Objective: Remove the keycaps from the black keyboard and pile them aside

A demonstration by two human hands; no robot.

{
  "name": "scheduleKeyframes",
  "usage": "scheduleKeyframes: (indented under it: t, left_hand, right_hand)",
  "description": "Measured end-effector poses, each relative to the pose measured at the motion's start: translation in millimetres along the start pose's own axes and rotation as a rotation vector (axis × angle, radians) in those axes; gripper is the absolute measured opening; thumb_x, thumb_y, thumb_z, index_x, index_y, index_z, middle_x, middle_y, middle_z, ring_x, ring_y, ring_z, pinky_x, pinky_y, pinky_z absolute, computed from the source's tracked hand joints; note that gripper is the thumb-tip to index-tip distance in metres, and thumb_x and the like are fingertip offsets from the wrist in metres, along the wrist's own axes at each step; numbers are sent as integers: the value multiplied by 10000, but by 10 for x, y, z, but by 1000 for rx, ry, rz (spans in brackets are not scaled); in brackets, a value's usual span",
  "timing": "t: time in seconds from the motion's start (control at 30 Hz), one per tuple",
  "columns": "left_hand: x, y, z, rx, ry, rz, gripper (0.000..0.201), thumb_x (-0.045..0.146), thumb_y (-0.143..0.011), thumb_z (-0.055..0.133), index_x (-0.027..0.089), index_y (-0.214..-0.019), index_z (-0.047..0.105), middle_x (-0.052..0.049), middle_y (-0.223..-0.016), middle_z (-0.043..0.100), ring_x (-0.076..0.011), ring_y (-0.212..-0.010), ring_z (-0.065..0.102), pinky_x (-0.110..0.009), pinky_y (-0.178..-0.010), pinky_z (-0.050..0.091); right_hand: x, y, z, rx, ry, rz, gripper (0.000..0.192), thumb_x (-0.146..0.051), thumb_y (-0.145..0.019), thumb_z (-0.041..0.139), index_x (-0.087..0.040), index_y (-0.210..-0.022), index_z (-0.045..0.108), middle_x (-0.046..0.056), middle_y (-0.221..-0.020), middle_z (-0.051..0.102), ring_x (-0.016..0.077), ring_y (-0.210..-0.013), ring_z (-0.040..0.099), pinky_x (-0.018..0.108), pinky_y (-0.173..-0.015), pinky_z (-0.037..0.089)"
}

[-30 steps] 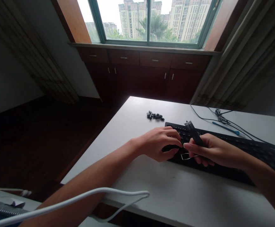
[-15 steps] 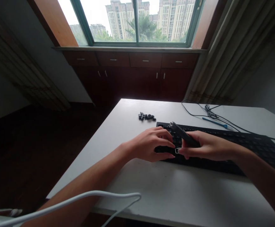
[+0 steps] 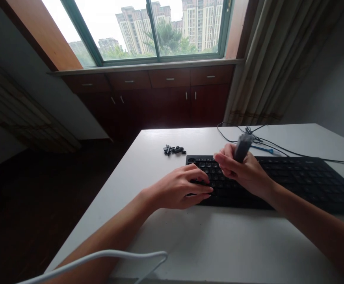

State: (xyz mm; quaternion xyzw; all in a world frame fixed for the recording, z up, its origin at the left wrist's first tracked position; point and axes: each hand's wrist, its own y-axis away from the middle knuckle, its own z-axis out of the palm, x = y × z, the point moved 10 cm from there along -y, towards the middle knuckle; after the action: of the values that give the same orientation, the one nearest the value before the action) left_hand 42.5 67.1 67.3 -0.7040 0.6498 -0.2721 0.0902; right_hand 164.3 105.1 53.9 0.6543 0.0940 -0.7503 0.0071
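White desk (image 3: 219,244) under a window. Black keyboard (image 3: 292,183) lay flat on it; rigid, light, keycaps likely fragile. Right hand (image 3: 244,171) fingers closed around a dark keycap puller (image 3: 242,148); left hand (image 3: 179,191) curled, bracing the keyboard's left end. Loose keycaps (image 3: 174,150) nearby.

Dark tool (image 3: 242,146) in the right hand (image 3: 242,173) motion-blurred, its lower end hidden in the fist, keyboard (image 3: 292,181) partly covered by both hands, loose black pieces (image 3: 174,150) too small to identify, surface (image 3: 219,244) cut off at right and bottom.
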Motion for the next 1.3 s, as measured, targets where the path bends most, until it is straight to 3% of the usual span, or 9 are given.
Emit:
scheduleKeyframes:
  t: [0.2,0.33,0.53,0.67,0.83,1.0,1.07,1.17,1.3]
  left_hand:
    - [-4,-39,-2,11,-5,-28,235,362,-926,695,203,-1088,754,-89,-1135,738,-231,-1037,684,-391,-929,586]
    - [-30,-29,-17,49,12,-40,238,320,-937,687,179,-1120,745,-69,-1129,766,-224,-1126,699,-361,-1004,583]
    - [69,-9,-7,40,-102,49,193,259,-958,651,198,-1112,749,-38,-1138,764,-210,-1105,721,-329,-965,613]
    - [114,-5,-25,71,-133,96,163,235,-945,663,183,-1070,753,-47,-1114,772,-202,-1076,733,-321,-985,609]
    - [-14,31,-100,135,-107,36,174,166,-936,644,197,-1068,753,-51,-1041,791,-195,-952,771,-319,-880,658]
    - [-62,41,-138,117,-65,6,194,162,-944,642,175,-1116,731,-75,-1068,783,-194,-998,756,-314,-890,645]
    - [22,6,-142,120,-70,29,270,243,-928,687,170,-1188,697,-90,-1087,775,-215,-1016,744,-347,-893,638]
    - [332,-74,-39,90,-16,167,560,531,-827,756,168,-1243,662,-115,-1144,752,-259,-1060,718,-393,-924,619]
    - [762,-140,292,-52,124,325,458,611,-791,755,240,-1059,727,-15,-1183,744,-190,-1041,710,-297,-860,617]
  right_hand:
    - [96,-14,-16,8,26,18,463,-465,-917,671,-186,-616,455,-44,-601,464,78,-495,374,231,-458,257]
    - [171,-23,-11,-1,129,-5,468,-489,-913,667,-184,-615,474,-44,-568,470,84,-499,404,232,-481,312]
    - [168,-21,25,-23,156,-20,573,-588,-957,541,-181,-557,483,-18,-550,507,95,-472,455,244,-469,357]
    - [182,-22,73,-65,98,23,596,-633,-962,485,-163,-618,614,19,-570,596,110,-452,503,240,-438,383]
    - [176,-16,102,-99,88,30,614,-645,-963,468,-151,-651,658,45,-614,647,119,-471,540,230,-425,391]
    - [165,-18,136,-137,116,7,627,-641,-973,448,-152,-636,650,39,-610,636,113,-468,531,234,-433,383]
    - [164,-22,124,-120,114,5,624,-644,-970,453,-156,-632,646,32,-600,627,110,-463,523,234,-435,381]
    - [166,-30,92,-78,97,12,627,-658,-958,462,-162,-612,628,21,-575,611,104,-450,508,230,-425,366]
    - [158,-43,85,-59,101,10,629,-668,-951,466,-165,-604,618,18,-566,611,100,-438,501,226,-416,364]
